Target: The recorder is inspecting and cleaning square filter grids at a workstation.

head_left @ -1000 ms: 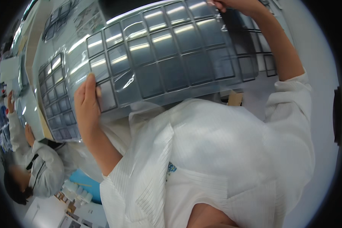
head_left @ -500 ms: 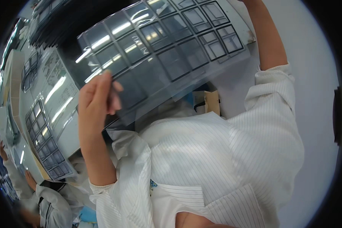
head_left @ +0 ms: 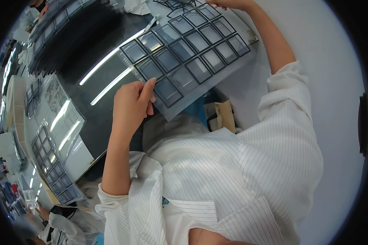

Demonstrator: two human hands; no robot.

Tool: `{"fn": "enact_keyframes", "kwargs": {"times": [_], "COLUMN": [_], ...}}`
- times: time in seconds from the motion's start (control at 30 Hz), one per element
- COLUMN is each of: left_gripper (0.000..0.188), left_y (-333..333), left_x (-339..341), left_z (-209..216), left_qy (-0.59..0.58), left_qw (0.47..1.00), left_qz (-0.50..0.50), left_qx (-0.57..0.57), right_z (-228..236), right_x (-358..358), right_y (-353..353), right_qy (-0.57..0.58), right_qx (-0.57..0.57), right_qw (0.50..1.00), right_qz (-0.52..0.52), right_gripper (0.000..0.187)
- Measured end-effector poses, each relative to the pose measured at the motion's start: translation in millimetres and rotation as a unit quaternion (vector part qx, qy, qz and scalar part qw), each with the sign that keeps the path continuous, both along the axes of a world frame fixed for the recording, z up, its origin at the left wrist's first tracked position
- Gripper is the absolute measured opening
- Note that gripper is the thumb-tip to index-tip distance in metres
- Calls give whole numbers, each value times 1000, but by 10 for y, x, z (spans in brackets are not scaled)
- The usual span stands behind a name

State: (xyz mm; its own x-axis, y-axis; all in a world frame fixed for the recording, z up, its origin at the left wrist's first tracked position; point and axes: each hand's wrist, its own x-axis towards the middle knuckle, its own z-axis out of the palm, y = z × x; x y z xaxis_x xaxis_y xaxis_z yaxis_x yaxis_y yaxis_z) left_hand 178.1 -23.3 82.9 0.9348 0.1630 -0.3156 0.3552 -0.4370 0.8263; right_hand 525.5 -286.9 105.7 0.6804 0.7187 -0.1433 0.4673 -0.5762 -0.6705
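Observation:
A clear plastic sheet [head_left: 200, 68] with a grid of black rectangular frames stretches at a slant between my two hands, over the near edge of the table. My left hand [head_left: 133, 100] pinches its near left corner between thumb and curled fingers. At the top of the view, my right hand [head_left: 225, 4] is partly cut off; its fingers are closed at the sheet's far right corner. Below the sheet's left end lies the dark glossy tabletop [head_left: 106, 87].
Left stands a pile of dark framed sheets [head_left: 69, 45]. Another gridded sheet [head_left: 55, 163] lies further left. Thin black frame strips [head_left: 178, 5] and white paper [head_left: 137, 6] lie at the far side. A cardboard box [head_left: 225, 116] sits below the table edge. A co-worker's sleeve [head_left: 65, 224] shows lower left.
My left hand has moved right with the sheet's corner, and my right hand has come left into fuller view. The sheet has shifted right, uncovering more of the dark tabletop; its glare has lessened.

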Motion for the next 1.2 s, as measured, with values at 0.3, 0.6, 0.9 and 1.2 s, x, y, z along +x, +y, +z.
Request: {"fn": "enact_keyframes", "kwargs": {"times": [0.3, 0.6, 0.9, 1.2], "left_gripper": [50, 49, 46, 42], "left_y": [-145, -208, -302, -249], "left_x": [1, -90, -125, -166], "left_z": [-25, -177, -223, -272], "left_qy": [-26, -137, -175, -193], "left_qw": [997, 922, 841, 830], "left_qz": [-1, -35, -26, -13], "left_qx": [73, 360, 510, 523], "right_z": [-79, -304, -207, -175], "right_x": [151, 276, 48, -20], "right_y": [-48, -180, -32, 24], "right_qy": [-9, 17, 25, 7], "right_qx": [0, 77, -18, -42], "right_qw": [1000, 986, 999, 999], "right_qz": [20, 149, 7, -9], "right_gripper": [37, 35, 27, 22]}}
